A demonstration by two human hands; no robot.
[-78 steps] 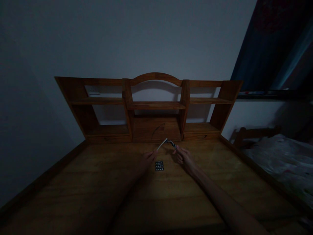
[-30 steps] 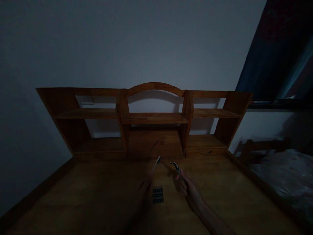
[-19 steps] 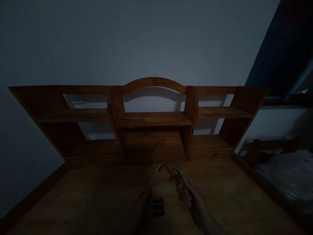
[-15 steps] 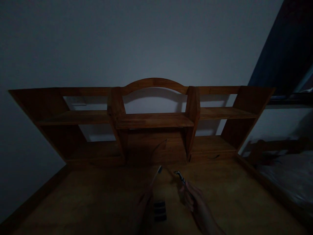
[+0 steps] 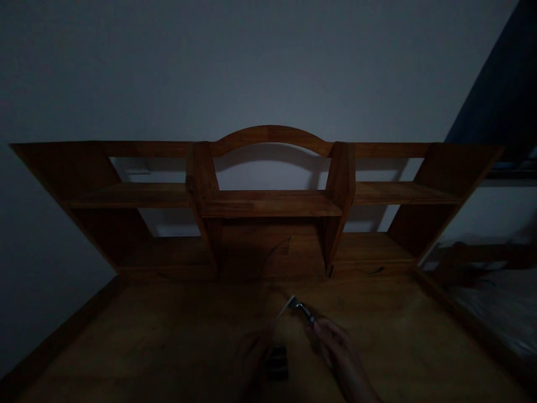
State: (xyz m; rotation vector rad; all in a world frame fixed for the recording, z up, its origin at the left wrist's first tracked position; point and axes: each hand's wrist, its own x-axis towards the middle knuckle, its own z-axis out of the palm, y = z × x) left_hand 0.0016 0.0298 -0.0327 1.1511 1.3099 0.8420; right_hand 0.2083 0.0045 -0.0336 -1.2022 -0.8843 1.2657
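Observation:
My left hand (image 5: 257, 347), dim and blurred, is closed around the thin pale handle of a toothbrush (image 5: 282, 313). My right hand (image 5: 339, 346) grips a razor-like tool (image 5: 305, 312) with a dark handle and a shiny head. The brush's bristle end meets the head of this tool, or lies right beside it; the dark picture does not show which. Just right of my left hand, several small black blocks (image 5: 277, 366) lie in a stack-like row on the wooden desk (image 5: 176, 336). Their kind is not clear.
A wooden shelf unit (image 5: 272, 206) with an arched top rail stands along the back of the desk, against a pale wall (image 5: 268, 67). A thin dark cord (image 5: 274, 250) hangs in its middle bay. To the right are a dark curtain (image 5: 495, 95) and pale bedding (image 5: 495, 313).
My left hand has brought the toothbrush rightward, up to the tool's head. My right hand has stayed nearly in place. The view has shifted slightly.

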